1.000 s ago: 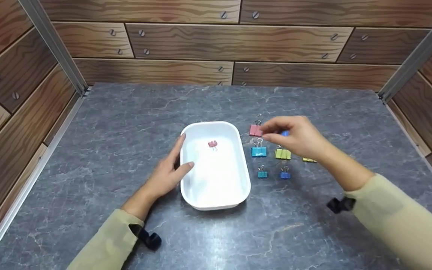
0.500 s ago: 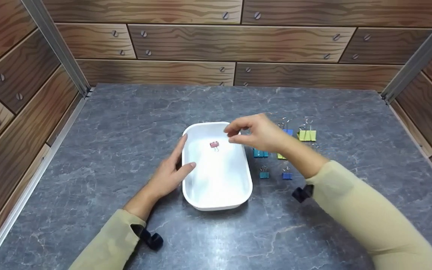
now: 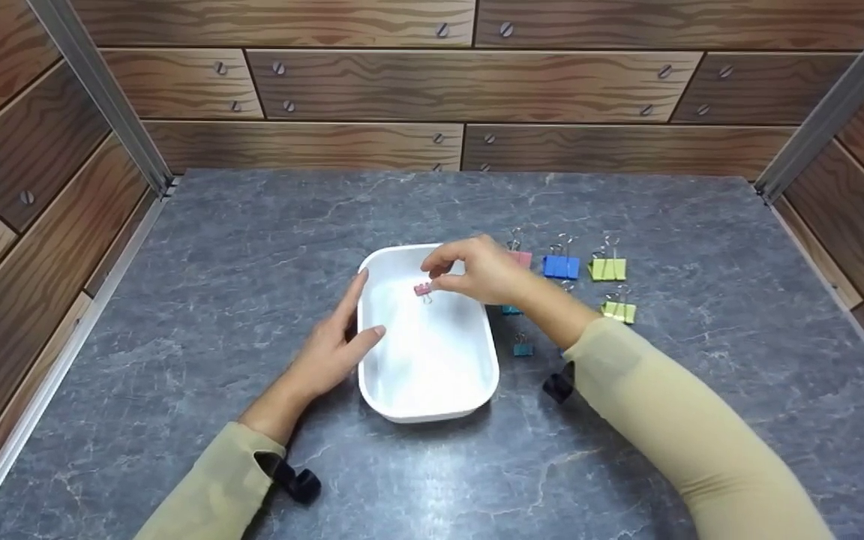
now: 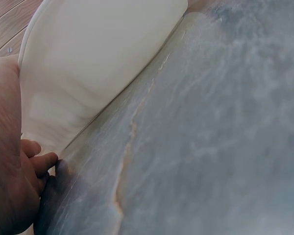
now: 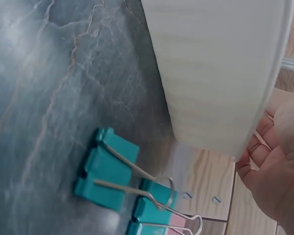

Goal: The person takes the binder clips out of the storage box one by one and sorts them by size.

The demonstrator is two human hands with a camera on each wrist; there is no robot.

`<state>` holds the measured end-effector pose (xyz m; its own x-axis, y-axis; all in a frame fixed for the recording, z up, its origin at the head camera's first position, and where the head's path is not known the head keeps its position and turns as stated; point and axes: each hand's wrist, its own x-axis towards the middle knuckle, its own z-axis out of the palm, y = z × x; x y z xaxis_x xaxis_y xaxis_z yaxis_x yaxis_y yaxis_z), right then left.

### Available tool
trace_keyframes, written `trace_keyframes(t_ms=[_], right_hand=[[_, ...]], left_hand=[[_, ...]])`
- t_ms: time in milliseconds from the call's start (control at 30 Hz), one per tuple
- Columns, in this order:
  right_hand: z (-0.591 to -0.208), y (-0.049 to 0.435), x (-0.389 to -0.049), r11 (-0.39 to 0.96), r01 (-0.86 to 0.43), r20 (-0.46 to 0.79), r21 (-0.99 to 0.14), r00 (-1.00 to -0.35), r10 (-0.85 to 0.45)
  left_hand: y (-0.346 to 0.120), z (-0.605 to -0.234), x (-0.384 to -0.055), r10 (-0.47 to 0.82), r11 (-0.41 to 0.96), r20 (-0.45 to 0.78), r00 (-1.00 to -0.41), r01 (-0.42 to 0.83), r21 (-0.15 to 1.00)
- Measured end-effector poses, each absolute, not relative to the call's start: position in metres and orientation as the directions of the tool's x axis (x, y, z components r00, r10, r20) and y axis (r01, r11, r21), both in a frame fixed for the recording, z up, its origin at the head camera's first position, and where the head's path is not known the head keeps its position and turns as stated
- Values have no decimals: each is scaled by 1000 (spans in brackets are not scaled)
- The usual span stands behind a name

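Observation:
A white rectangular tray (image 3: 432, 367) rests on the grey marbled table. My left hand (image 3: 331, 349) grips its left wall, thumb over the rim and fingers along the outside. Inside the tray, toward its far end, lies a small pink binder clip (image 3: 421, 289). My right hand (image 3: 477, 268) reaches over the right rim with bent fingers, a gap between thumb and forefinger, the thumb tip right at the pink clip. In the right wrist view the tray wall (image 5: 215, 73) hides the fingertips. The left wrist view shows curled fingers (image 4: 41, 161) low against the tray.
Right of the tray lie several binder clips: a larger pink one (image 3: 520, 259), a blue one (image 3: 561, 268), yellow-green ones (image 3: 608, 270) and a small teal one (image 3: 523, 349). My right forearm covers others. Wood-patterned walls (image 3: 469, 86) enclose the table.
My right hand has moved left from beside the larger pink binder clip, over the tray's rim, to the small pink clip inside. The left hand and tray have stayed in place.

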<state>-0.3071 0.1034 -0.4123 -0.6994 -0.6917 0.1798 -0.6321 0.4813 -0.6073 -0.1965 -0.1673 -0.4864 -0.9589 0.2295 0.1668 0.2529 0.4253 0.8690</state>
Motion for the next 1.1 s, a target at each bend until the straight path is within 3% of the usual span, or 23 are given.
trace_keyframes(t_ms=[500, 1100], right_hand=[[-427, 93, -313, 441, -749, 274, -494, -615, -739], [-428, 91, -310, 543, -751, 171, -375, -632, -756]], left_hand=[[-167, -487, -198, 226, 410, 165, -960, 247, 878], [-167, -487, -197, 225, 405, 166, -960, 247, 880]])
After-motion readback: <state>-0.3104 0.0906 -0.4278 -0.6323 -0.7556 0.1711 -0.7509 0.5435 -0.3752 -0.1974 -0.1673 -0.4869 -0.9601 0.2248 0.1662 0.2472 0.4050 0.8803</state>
